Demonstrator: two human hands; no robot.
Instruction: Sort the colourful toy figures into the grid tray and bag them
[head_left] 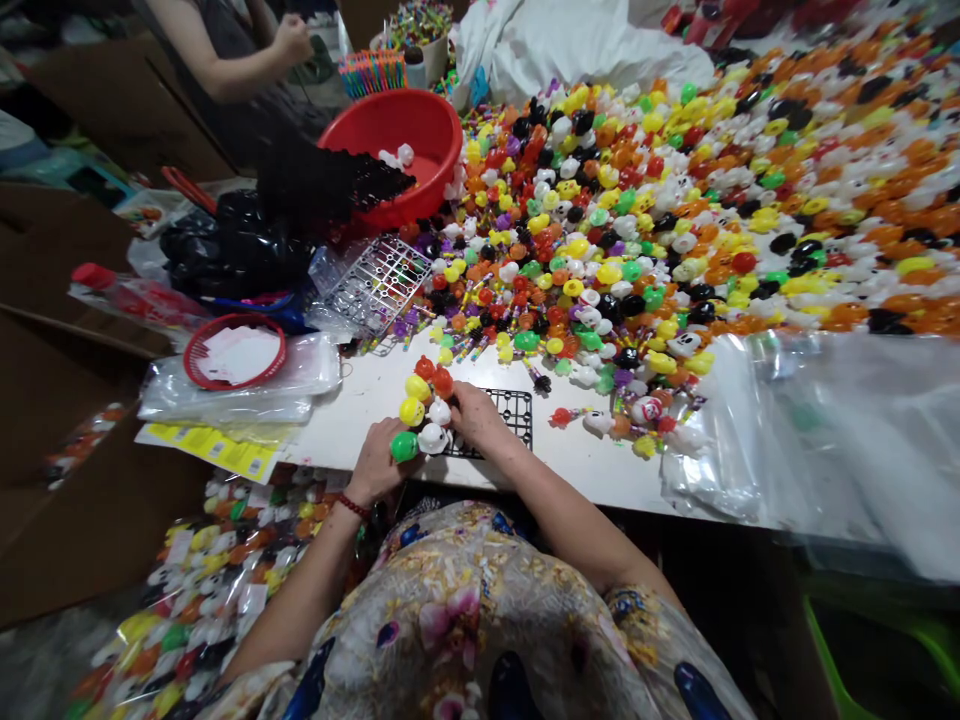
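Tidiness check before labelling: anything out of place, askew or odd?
Dark, ragged-edged material lies across the rim of the red basin, perhaps out of place; can't tell what it is. A few toys straggle from the main heap toward the near edge of the table, right of the black grid.

Edges blur, and plastic bags catch glare.

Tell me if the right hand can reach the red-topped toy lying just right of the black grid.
Probably yes: only the flat black grid and bare white tabletop seem to lie between the right hand and the red-topped toy. It's at the toy bunch, though.
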